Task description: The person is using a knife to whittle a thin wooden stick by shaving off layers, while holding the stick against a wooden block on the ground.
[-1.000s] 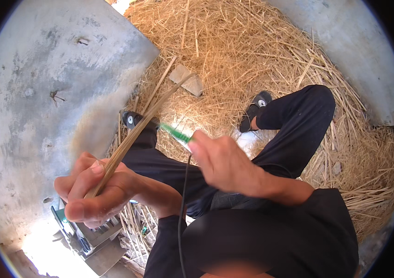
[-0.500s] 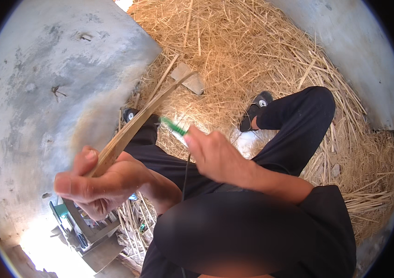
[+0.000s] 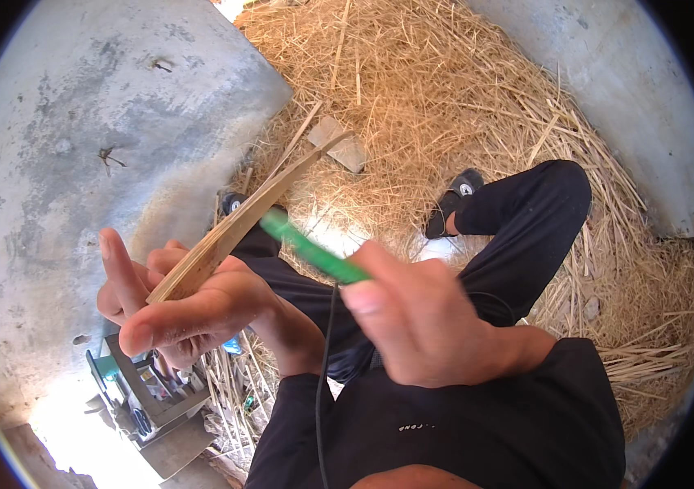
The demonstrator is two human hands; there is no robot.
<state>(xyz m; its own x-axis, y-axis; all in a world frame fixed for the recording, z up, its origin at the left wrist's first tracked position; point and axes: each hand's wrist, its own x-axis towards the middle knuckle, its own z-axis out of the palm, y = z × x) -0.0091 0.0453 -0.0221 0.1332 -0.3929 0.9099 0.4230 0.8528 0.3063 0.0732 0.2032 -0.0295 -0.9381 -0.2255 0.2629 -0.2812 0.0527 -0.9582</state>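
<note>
My left hand (image 3: 200, 306) holds a long, pale, split strip of wood or bamboo (image 3: 237, 220). The strip slants up and away to the right, its near end lying across the fingers. My thumb and index finger stand off from that end. My right hand (image 3: 428, 318) is closed around a slim green tool (image 3: 314, 251), smeared by motion, so its kind cannot be made out. The tool's far end is close beside the strip's right edge; whether they touch I cannot tell.
Straw (image 3: 412, 98) covers the floor, with a flat stone (image 3: 337, 145) ahead. Grey walls (image 3: 61, 147) rise on both sides. A grey box of odds and ends (image 3: 147, 391) stands at lower left. A dark cord (image 3: 327, 367) hangs down my front. My legs are spread.
My right hand has come nearer and lower, showing more of the green tool. My left fingers have loosened and spread around the strip's near end. The view has shifted slightly.
</note>
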